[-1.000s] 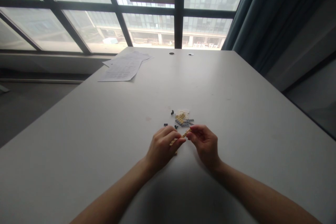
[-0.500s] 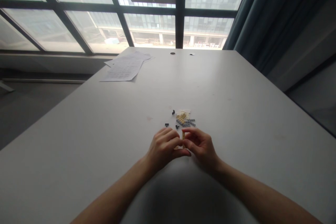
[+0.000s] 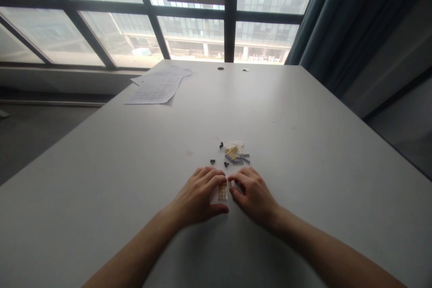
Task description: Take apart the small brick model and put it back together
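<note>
Near the table's front, a tan studded building plate (image 3: 222,192) lies flat, studs up. My left hand (image 3: 200,192) is curved around its left side, fingertips pressed at its far end, the thumb stretched out below its near edge. Just to the right, my right hand (image 3: 251,190) pinches a narrow tan building piece (image 3: 231,184) between thumb and index finger, close beside the plate. Part of this piece is hidden by the fingers. Beyond both hands is a small pile with tan plates (image 3: 232,151), white plates (image 3: 239,145) and grey pieces (image 3: 238,161).
Small black pieces lie around the pile: one to its left (image 3: 212,161), one at its near side (image 3: 226,164), another farther back (image 3: 221,145). Printed papers (image 3: 155,87) lie at the white table's (image 3: 290,112) far left. Windows stand behind it, a dark curtain (image 3: 330,22) at right.
My hands have moved apart and lower. The tan plate between them now shows flat on the table, and the narrow piece in my right hand has come down beside it. The view shifted slightly.
</note>
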Demonstrator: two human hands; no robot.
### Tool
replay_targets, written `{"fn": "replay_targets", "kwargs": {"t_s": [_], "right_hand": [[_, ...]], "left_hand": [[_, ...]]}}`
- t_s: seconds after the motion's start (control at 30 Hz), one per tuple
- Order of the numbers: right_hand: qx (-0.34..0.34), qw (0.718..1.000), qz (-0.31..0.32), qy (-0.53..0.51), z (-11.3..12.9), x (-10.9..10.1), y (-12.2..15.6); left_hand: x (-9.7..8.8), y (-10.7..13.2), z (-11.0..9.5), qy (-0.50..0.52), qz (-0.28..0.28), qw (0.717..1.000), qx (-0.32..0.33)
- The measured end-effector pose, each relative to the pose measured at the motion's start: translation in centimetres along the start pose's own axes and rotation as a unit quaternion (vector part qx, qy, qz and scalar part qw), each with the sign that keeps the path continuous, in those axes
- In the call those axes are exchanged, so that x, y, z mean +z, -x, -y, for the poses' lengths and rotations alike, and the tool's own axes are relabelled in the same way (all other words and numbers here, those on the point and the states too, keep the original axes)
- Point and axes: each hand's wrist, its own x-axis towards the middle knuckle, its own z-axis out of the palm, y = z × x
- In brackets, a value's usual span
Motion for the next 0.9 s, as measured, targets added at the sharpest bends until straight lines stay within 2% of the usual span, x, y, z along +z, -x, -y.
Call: {"fn": "replay_targets", "kwargs": {"t_s": [0.27,0.9], "right_hand": [[-0.043,0.996,0.075,0.021,-0.8,-1.3,-0.1],[-0.052,0.995,0.072,0.053,-1.0,-1.1,0.1]], "left_hand": [[0.1,0.2,0.0,0.023,-0.001,1.0,-0.014],[0.3,0.3,0.1,0.034,0.002,0.999,-0.016]]}}
